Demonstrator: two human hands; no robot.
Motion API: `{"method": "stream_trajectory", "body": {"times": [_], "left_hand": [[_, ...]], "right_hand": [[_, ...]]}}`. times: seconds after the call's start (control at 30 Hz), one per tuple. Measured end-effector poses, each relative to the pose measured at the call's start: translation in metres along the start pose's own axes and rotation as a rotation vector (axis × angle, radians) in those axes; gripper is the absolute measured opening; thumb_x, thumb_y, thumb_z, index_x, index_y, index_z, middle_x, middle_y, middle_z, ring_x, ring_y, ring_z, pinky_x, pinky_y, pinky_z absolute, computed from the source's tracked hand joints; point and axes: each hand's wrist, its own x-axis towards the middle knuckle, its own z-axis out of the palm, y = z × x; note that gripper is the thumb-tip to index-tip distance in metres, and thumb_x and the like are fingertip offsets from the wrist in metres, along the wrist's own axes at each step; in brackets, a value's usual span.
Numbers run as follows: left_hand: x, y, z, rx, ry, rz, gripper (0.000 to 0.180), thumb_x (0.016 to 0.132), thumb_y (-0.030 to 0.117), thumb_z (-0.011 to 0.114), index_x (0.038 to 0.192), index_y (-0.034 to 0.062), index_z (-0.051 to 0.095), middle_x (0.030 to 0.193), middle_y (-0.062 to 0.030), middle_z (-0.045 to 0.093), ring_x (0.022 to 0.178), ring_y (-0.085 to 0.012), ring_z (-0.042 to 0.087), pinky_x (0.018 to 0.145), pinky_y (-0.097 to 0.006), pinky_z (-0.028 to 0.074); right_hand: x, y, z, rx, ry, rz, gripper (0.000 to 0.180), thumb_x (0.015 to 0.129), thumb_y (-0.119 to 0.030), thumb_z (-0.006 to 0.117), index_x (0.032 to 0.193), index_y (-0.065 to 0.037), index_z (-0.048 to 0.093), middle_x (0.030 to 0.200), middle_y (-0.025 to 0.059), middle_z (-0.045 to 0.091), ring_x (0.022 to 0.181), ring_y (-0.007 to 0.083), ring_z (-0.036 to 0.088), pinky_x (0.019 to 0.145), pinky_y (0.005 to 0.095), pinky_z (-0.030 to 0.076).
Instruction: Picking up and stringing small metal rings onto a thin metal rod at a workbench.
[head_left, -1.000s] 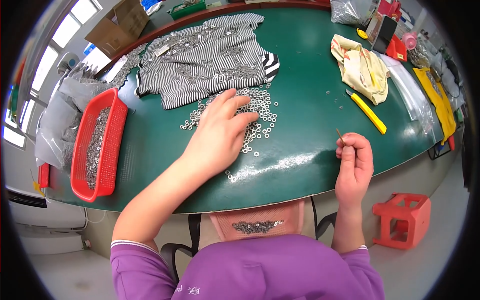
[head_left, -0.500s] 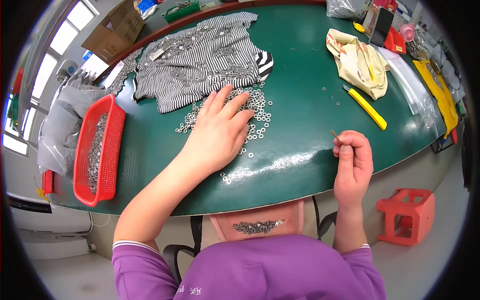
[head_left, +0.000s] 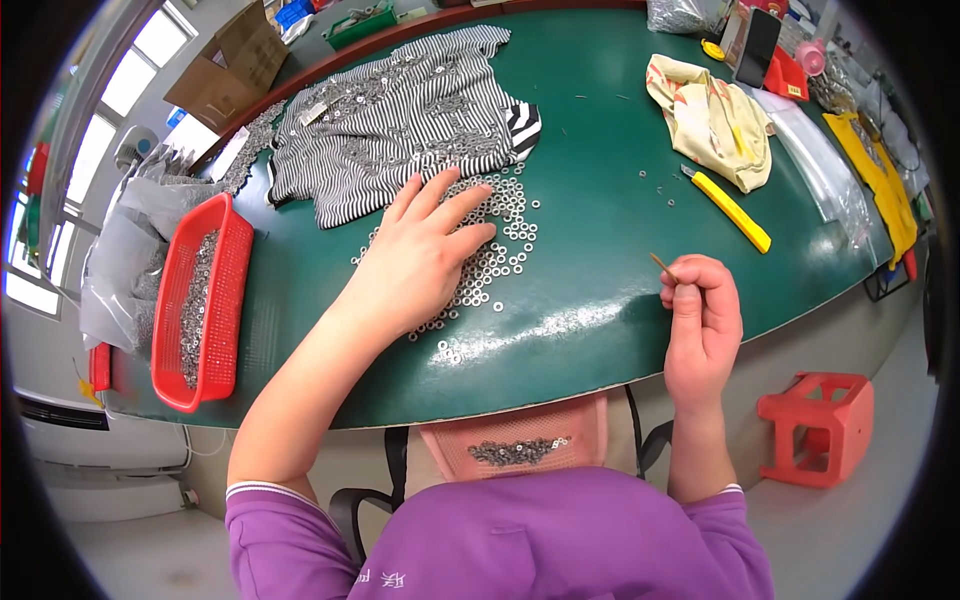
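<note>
Head view, only one: L hand [head_left: 420,258] nr centre at approx 10 o'clock, palm down, fingers spread over metal rings [head_left: 511,205]; can't tell if anything's under the palm. R hand [head_left: 702,318] at 3 o'clock, thumb + forefinger pinching a thin brown stick [head_left: 661,267], tip pointing abt 11; no ring visible on it, tho it's too small to be sure. Progress (judgement): partway at most. Poss. done: small heap of rings in the pink tray [head_left: 450,441] at 6 o'clock, just past table edge, + a layer in the red basket [head_left: 228,312] at 9. Can't tell if those are finished or just stock. To go, prob.: the pile loose on the green table [head_left: 600,200], from centre up to abt 12–1, w/ a few strays twd 7, plus lots lying on the striped shirt [head_left: 340,192] at 11. Yellow cutter [head_left: 733,211] btwn 2 and 3, cream cloth [head_left: 708,128] at 2, both apart from the hands, look unused rn.
</note>
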Motion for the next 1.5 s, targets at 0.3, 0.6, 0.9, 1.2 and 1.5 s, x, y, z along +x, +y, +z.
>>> {"method": "stream_trajectory", "body": {"times": [0.3,0.6,0.9,1.2,1.5], "left_hand": [[0.007,0.031,-0.004,-0.059,-0.019,0.001,0.033,0.082,0.002,0.055,0.114,0.0005,0.064,0.144,-0.0129,0.048,0.139,-0.0375,0.035,0.117,-0.051,0.027],[0.005,0.061,0.0,-0.155,-0.016,-0.059,0.035,0.085,0.009,0.057,0.117,-0.0044,0.06,0.146,-0.0237,0.039,0.139,-0.0452,0.031,0.115,-0.054,0.027],[0.016,0.083,0.015,0.042,0.062,0.138,0.038,0.089,0.039,0.061,0.099,0.0025,0.063,0.145,-0.0188,0.046,0.14,-0.0399,0.034,0.115,-0.058,0.023],[0.0,0.099,0.01,0.026,0.112,0.216,0.039,0.086,0.041,0.063,0.101,0.005,0.064,0.144,-0.0172,0.047,0.14,-0.04,0.034,0.113,-0.06,0.026],[0.001,0.101,0.005,0.094,0.024,0.083,0.046,0.087,0.047,0.06,0.104,0.0042,0.069,0.147,-0.0159,0.044,0.144,-0.041,0.027,0.114,-0.064,0.02]], "right_hand": [[0.0,-0.001,0.0,-0.021,0.003,-0.002,0.01,0.099,-0.001,0.05,0.102,-0.002,0.059,0.101,0.0069,0.059,0.08,0.0107,0.055,0.073,0.0237,0.047],[0.0,0.0,-0.001,-0.013,-0.005,-0.004,0.01,0.099,0.0,0.05,0.102,-0.001,0.059,0.101,0.0076,0.058,0.08,0.0109,0.054,0.073,0.0236,0.047],[-0.002,-0.001,0.001,0.008,-0.005,0.029,0.01,0.1,-0.001,0.048,0.103,-0.001,0.058,0.103,0.0079,0.056,0.083,0.0103,0.053,0.075,0.0233,0.047],[-0.002,-0.001,0.0,0.018,0.014,0.037,0.009,0.101,-0.003,0.048,0.104,-0.001,0.057,0.104,0.0067,0.056,0.084,0.0098,0.053,0.076,0.023,0.046],[-0.002,0.002,-0.002,0.027,0.022,0.04,0.01,0.101,-0.004,0.048,0.106,-0.002,0.056,0.104,0.0058,0.057,0.084,0.0091,0.053,0.076,0.0229,0.046]]}}
